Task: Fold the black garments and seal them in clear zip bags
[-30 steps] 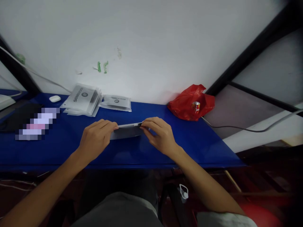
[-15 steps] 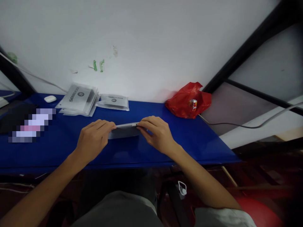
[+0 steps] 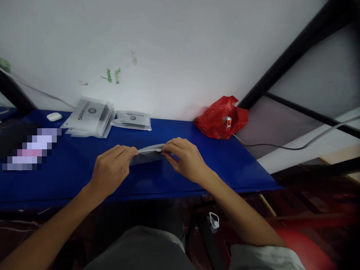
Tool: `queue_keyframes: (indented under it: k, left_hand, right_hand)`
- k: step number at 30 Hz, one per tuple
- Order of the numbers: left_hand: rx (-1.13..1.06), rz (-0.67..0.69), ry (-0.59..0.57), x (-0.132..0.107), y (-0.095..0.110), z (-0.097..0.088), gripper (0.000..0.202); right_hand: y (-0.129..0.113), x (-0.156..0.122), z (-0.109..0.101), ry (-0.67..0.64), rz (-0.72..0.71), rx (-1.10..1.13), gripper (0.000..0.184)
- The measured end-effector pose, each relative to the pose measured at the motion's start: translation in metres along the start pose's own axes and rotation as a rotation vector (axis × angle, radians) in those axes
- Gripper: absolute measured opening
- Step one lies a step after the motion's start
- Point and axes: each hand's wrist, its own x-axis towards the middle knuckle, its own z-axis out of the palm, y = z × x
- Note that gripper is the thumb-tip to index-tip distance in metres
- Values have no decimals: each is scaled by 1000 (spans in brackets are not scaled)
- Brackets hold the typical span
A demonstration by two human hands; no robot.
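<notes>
A translucent zip bag (image 3: pixel 146 158) is stretched between my two hands above the blue table, its zip edge facing up. My left hand (image 3: pixel 112 165) pinches the left end of that edge. At the right end, my right hand (image 3: pixel 185 159) closes its thumb and fingers by the small white slider. Whatever lies inside the bag is hard to make out. Behind my left hand a stack of printed zip bags (image 3: pixel 91 116) lies on the table. Beside the stack is another printed zip bag (image 3: pixel 132 120), lying on its own.
A crumpled red plastic bag (image 3: pixel 219 120) sits at the back right against the wall. A white rounded case (image 3: pixel 54 116) and a blurred-out device lie at the left. Black frame bars and a grey cable (image 3: pixel 281 147) run along the right. The blue table (image 3: pixel 225 168) ends close to my body.
The zip edge of the bag bows upward more now, and the slider shows slightly further left. Both hands keep their pinch. My view has shifted a little to the right.
</notes>
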Motion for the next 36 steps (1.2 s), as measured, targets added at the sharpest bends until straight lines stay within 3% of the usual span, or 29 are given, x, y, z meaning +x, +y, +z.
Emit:
queue_keyframes:
  k: [4, 13, 18, 22, 36]
  left_hand:
    - [0, 12, 7, 0, 2, 0, 22]
    - [8, -7, -116, 2, -4, -5, 18]
    - [96, 56, -195, 18, 10, -1, 15]
    - [83, 125, -179, 26, 17, 7, 16]
    - [108, 95, -191, 12, 1, -2, 19]
  right_hand:
    - [2, -1, 4, -19, -18, 19, 15]
    - [4, -4, 12, 162, 55, 36, 11]
    - [-4, 2, 12, 140, 43, 120, 9]
    - [-9, 5, 9, 127, 20, 174, 13]
    - [-6, -1, 10, 93, -5, 126, 23]
